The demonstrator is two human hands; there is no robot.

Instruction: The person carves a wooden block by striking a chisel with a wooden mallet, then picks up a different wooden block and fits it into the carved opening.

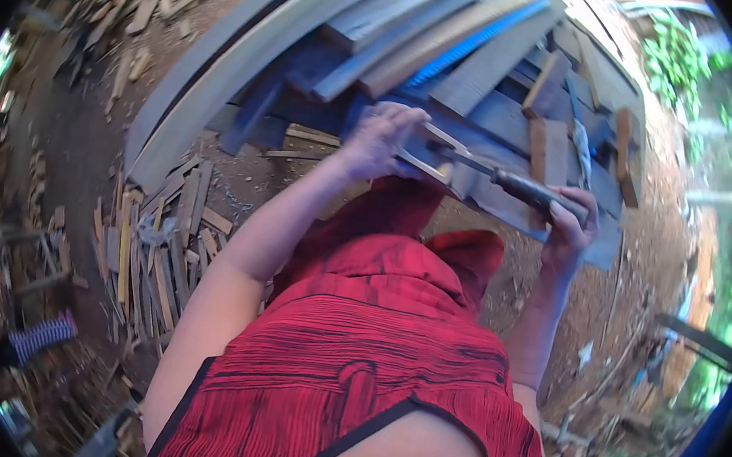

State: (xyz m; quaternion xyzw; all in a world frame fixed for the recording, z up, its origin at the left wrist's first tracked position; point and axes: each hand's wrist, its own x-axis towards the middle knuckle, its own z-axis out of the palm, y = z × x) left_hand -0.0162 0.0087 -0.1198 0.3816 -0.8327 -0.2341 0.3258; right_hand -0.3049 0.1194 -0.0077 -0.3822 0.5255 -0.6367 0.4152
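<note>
My left hand (381,138) grips the left end of a small pale wooden frame (443,139), its fingers wrapped round the edge. Closed round the end of a dark handle is my right hand (574,219). That handle belongs to a tool (526,190) with a thin metal shaft, which points left into the frame's opening. The shaft's tip is too blurred to make out. Both hands are over the near edge of a low bench (488,126) covered with boards.
Long planks (393,22) lie across the bench's far left part, with a blue strip (469,46) among them. Short wood blocks (550,149) sit at its right. Scrap sticks (160,245) are heaped on the ground at left. Green plants (673,55) show at far right.
</note>
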